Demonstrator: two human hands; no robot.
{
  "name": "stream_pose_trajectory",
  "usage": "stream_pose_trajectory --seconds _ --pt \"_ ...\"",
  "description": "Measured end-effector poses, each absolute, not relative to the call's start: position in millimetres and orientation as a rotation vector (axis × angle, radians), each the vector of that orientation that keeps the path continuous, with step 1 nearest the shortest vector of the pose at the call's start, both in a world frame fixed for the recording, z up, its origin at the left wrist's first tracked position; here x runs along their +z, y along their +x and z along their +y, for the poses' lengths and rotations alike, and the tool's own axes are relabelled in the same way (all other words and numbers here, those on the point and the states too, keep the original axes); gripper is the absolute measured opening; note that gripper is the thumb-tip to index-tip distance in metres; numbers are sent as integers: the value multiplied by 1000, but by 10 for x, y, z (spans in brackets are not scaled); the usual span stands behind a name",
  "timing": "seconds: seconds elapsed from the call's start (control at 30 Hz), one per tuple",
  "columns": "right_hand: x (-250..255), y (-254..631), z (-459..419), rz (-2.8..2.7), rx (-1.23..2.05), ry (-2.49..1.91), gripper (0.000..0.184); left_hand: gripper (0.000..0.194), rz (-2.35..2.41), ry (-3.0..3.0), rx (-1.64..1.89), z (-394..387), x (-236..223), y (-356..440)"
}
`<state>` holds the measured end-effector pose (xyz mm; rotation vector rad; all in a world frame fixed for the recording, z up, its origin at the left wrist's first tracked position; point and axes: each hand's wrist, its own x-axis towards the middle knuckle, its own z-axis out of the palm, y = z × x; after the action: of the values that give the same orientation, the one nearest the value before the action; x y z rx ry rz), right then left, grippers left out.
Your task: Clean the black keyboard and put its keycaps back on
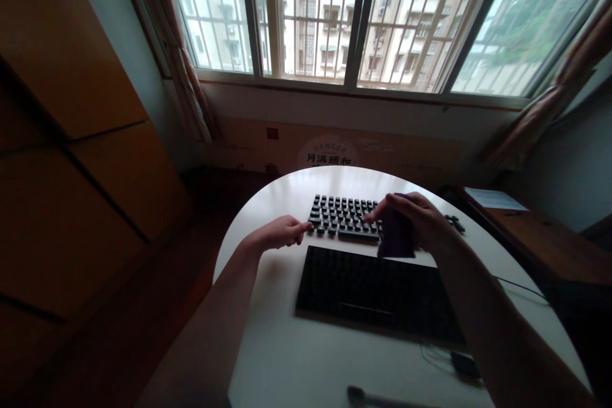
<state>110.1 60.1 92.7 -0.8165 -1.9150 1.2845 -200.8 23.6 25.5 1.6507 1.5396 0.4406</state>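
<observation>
Black keycaps (342, 207) lie in spaced rows on the round white table (272, 344). At the lower left of these rows is my left hand (282, 231), its fingers curled closed and one fingertip touching the end keycap. Whether anything is pinched inside that hand is hidden. My right hand (418, 213) is closed around a dark purple cloth (398, 233), which hangs over the right part of the keycaps. One of its fingers reaches down among them. Nearer to me lies a flat black rectangular board (373, 293), partly behind my right forearm.
More small black pieces (455, 224) lie right of my right hand. A small black box (465, 366) with a thin cable and a dark bar-shaped object (377, 398) are near me. A brown desk (535, 229) stands right, wooden cabinets (95, 204) left, a barred window (354, 19) ahead.
</observation>
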Motion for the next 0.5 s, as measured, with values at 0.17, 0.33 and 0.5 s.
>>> stream_pose_trajectory --seconds 0.17,0.33,0.5 --pt "807 908 509 -2398 1123 -958 47 76 1494 1654 417 241 236 -1994" --pt "645 703 429 -2812 683 -959 37 73 1438 1672 316 243 216 -2003" --pt "426 540 397 -2861 533 -806 35 63 1498 1779 154 216 233 -1937"
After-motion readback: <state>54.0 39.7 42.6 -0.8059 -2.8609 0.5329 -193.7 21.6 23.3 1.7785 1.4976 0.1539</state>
